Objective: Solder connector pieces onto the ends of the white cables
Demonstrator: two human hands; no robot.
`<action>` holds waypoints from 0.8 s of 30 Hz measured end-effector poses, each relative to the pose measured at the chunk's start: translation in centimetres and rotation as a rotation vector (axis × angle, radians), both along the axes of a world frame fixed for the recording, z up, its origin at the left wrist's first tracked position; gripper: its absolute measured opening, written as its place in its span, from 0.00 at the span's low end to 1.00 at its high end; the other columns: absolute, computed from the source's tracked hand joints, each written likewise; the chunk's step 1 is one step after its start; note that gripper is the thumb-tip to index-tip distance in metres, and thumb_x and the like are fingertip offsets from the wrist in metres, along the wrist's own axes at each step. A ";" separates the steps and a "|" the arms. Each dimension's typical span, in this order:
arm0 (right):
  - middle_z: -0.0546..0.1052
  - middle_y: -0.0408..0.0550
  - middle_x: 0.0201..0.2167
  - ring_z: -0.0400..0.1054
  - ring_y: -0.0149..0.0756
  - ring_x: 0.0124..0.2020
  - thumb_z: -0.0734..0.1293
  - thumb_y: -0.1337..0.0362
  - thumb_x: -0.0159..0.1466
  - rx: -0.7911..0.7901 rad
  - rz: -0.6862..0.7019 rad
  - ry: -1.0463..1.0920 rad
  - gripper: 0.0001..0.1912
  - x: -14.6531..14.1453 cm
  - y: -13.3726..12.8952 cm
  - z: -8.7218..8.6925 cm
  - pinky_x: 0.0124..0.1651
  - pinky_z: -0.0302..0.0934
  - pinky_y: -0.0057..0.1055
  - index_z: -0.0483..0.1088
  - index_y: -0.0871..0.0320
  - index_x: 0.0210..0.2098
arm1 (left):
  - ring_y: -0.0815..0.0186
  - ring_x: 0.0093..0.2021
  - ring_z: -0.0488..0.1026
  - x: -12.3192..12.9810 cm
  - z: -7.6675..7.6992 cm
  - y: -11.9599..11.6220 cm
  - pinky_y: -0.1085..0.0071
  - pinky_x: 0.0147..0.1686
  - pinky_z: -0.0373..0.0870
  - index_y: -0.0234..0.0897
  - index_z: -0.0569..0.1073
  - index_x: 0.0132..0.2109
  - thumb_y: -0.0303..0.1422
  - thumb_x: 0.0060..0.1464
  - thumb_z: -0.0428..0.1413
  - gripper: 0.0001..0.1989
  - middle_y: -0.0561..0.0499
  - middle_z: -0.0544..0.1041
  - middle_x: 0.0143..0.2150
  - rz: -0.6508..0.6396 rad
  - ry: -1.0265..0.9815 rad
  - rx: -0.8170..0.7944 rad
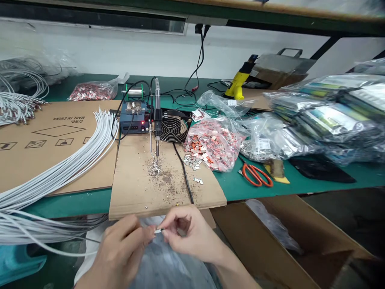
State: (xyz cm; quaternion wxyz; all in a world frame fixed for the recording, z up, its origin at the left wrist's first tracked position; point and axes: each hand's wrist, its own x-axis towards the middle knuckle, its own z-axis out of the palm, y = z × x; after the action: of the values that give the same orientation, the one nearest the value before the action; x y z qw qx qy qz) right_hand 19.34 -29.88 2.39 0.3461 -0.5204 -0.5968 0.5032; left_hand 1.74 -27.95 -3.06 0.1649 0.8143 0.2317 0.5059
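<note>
Just in front of the table edge, my left hand (124,245) pinches the white end of a thin cable (158,231). My right hand (188,233) faces it, thumb and forefinger closed on the dark tip of the same piece. The two hands are a small gap apart. A white cable (69,253) runs toward my left hand from the left and passes out of sight behind it. Beyond the hands, a soldering iron (157,120) stands upright with its tip down over solder scraps (154,168) on a cardboard sheet (129,192).
A bundle of white cables (75,164) lies at the left. Behind stand a blue soldering station (134,120) and a fan (173,127). To the right are a bag of orange-and-white connectors (212,140), orange-handled scissors (257,174), a yellow heat gun (239,82) and an open box (270,249).
</note>
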 end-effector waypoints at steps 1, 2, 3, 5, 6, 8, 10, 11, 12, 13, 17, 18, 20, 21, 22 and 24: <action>0.65 0.42 0.16 0.55 0.25 0.18 0.65 0.69 0.51 0.020 0.032 -0.070 0.04 0.2 0.2 0.3 0.22 0.50 0.22 0.70 0.65 0.25 | 0.71 0.23 0.59 -0.2 0.1 0.1 0.77 0.22 0.54 0.34 0.70 0.41 0.17 0.55 0.48 0.12 0.53 0.61 0.25 0.008 0.052 0.025; 0.64 0.41 0.16 0.55 0.24 0.18 0.65 0.70 0.51 0.048 0.065 -0.137 0.03 0.3 0.3 0.6 0.22 0.49 0.21 0.70 0.65 0.24 | 0.70 0.23 0.58 -0.4 0.3 0.3 0.76 0.22 0.53 0.34 0.70 0.40 0.17 0.55 0.47 0.11 0.53 0.61 0.25 0.011 0.103 0.040; 0.64 0.40 0.16 0.55 0.24 0.18 0.64 0.72 0.51 0.071 0.104 -0.194 0.03 0.5 0.4 1.0 0.21 0.49 0.21 0.70 0.65 0.23 | 0.70 0.23 0.58 -0.7 0.5 0.4 0.75 0.22 0.52 0.34 0.70 0.38 0.18 0.56 0.47 0.11 0.53 0.61 0.24 0.008 0.150 0.049; 0.63 0.40 0.15 0.55 0.23 0.18 0.64 0.73 0.52 0.104 0.171 -0.270 0.04 0.7 0.6 1.7 0.21 0.48 0.19 0.70 0.65 0.23 | 0.70 0.23 0.58 -1.0 0.8 0.5 0.74 0.22 0.50 0.34 0.69 0.34 0.18 0.56 0.46 0.10 0.53 0.61 0.24 -0.004 0.221 0.042; 0.63 0.40 0.15 0.55 0.23 0.18 0.64 0.74 0.51 0.113 0.189 -0.289 0.04 0.8 0.6 1.9 0.21 0.48 0.19 0.70 0.65 0.22 | 0.70 0.23 0.58 -1.1 0.9 0.6 0.74 0.22 0.50 0.34 0.68 0.33 0.18 0.56 0.46 0.11 0.52 0.61 0.24 -0.018 0.231 0.030; 0.63 0.40 0.15 0.55 0.23 0.18 0.64 0.74 0.51 0.107 0.195 -0.286 0.04 0.9 0.7 1.9 0.21 0.48 0.19 0.70 0.65 0.22 | 0.70 0.24 0.60 -1.1 0.9 0.7 0.75 0.23 0.52 0.34 0.68 0.33 0.18 0.56 0.46 0.10 0.53 0.62 0.25 -0.058 0.213 -0.024; 0.64 0.41 0.15 0.54 0.24 0.18 0.65 0.72 0.51 0.078 0.139 -0.188 0.03 0.6 0.6 1.3 0.20 0.48 0.20 0.70 0.65 0.21 | 0.71 0.24 0.62 -0.8 0.5 0.7 0.77 0.24 0.54 0.34 0.69 0.36 0.20 0.57 0.47 0.09 0.53 0.64 0.25 -0.095 0.146 -0.127; 0.64 0.42 0.15 0.54 0.24 0.17 0.66 0.71 0.50 0.069 0.073 -0.099 0.03 0.2 0.5 0.8 0.20 0.47 0.21 0.69 0.65 0.21 | 0.72 0.24 0.63 -0.4 0.2 0.6 0.78 0.24 0.55 0.35 0.70 0.36 0.21 0.57 0.49 0.07 0.53 0.64 0.25 -0.111 0.098 -0.192; 0.64 0.42 0.15 0.53 0.24 0.17 0.67 0.69 0.50 0.072 -0.013 -0.006 0.05 -0.3 0.4 0.1 0.20 0.47 0.21 0.68 0.64 0.20 | 0.73 0.24 0.63 0.0 -0.1 0.5 0.79 0.24 0.56 0.35 0.70 0.35 0.23 0.57 0.50 0.06 0.54 0.65 0.24 -0.115 0.037 -0.269; 0.65 0.43 0.15 0.53 0.24 0.16 0.68 0.67 0.49 0.088 -0.116 0.092 0.07 -0.9 0.2 -0.7 0.20 0.48 0.21 0.66 0.63 0.20 | 0.73 0.23 0.63 0.5 -0.4 0.3 0.80 0.24 0.57 0.35 0.70 0.34 0.25 0.57 0.51 0.05 0.54 0.65 0.24 -0.112 -0.032 -0.355; 0.61 0.40 0.16 0.50 0.24 0.17 0.66 0.56 0.54 0.168 -0.379 0.241 0.16 -3.2 -0.4 -3.4 0.20 0.49 0.21 0.57 0.59 0.22 | 0.75 0.20 0.59 2.2 -1.0 -0.6 0.80 0.21 0.57 0.33 0.67 0.27 0.33 0.58 0.52 0.12 0.55 0.63 0.21 -0.116 -0.306 -0.757; 0.61 0.40 0.16 0.50 0.24 0.17 0.65 0.55 0.56 0.170 -0.386 0.257 0.16 -3.3 -0.5 -3.6 0.20 0.49 0.21 0.58 0.59 0.23 | 0.75 0.19 0.58 2.3 -0.9 -0.9 0.81 0.19 0.56 0.33 0.67 0.27 0.35 0.58 0.53 0.13 0.55 0.63 0.21 -0.131 -0.355 -0.841; 0.61 0.39 0.16 0.50 0.24 0.17 0.68 0.57 0.56 0.142 -0.285 0.274 0.13 -2.7 -0.5 -3.1 0.21 0.48 0.21 0.64 0.61 0.28 | 0.76 0.18 0.57 2.0 -0.4 -1.2 0.81 0.18 0.55 0.32 0.69 0.28 0.40 0.55 0.55 0.15 0.55 0.63 0.20 -0.165 -0.413 -0.985; 0.62 0.39 0.17 0.50 0.24 0.18 0.70 0.59 0.54 0.117 -0.195 0.261 0.13 -2.1 -0.4 -2.6 0.21 0.47 0.22 0.68 0.61 0.33 | 0.76 0.17 0.57 1.8 -0.1 -1.3 0.81 0.17 0.54 0.31 0.71 0.29 0.42 0.53 0.56 0.16 0.55 0.63 0.19 -0.179 -0.422 -1.052; 0.65 0.40 0.20 0.51 0.25 0.19 0.73 0.61 0.50 0.081 -0.094 0.240 0.20 -1.3 -0.2 -1.9 0.22 0.47 0.22 0.70 0.61 0.41 | 0.76 0.17 0.58 1.4 0.1 -1.4 0.81 0.17 0.54 0.31 0.72 0.29 0.45 0.52 0.57 0.18 0.54 0.64 0.19 -0.195 -0.418 -1.114; 0.68 0.42 0.24 0.54 0.26 0.22 0.74 0.62 0.50 0.072 0.035 0.108 0.21 0.1 0.1 -0.3 0.24 0.49 0.23 0.72 0.60 0.44 | 0.75 0.16 0.60 0.7 0.4 -1.3 0.81 0.16 0.55 0.31 0.73 0.29 0.49 0.50 0.57 0.22 0.53 0.64 0.18 -0.241 -0.380 -1.192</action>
State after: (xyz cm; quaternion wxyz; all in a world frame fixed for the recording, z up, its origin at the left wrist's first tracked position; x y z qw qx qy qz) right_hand 19.39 -29.75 2.11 0.3873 -0.4690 -0.6039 0.5150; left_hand 2.49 -29.25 -2.63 0.6838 0.4991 0.3471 0.4035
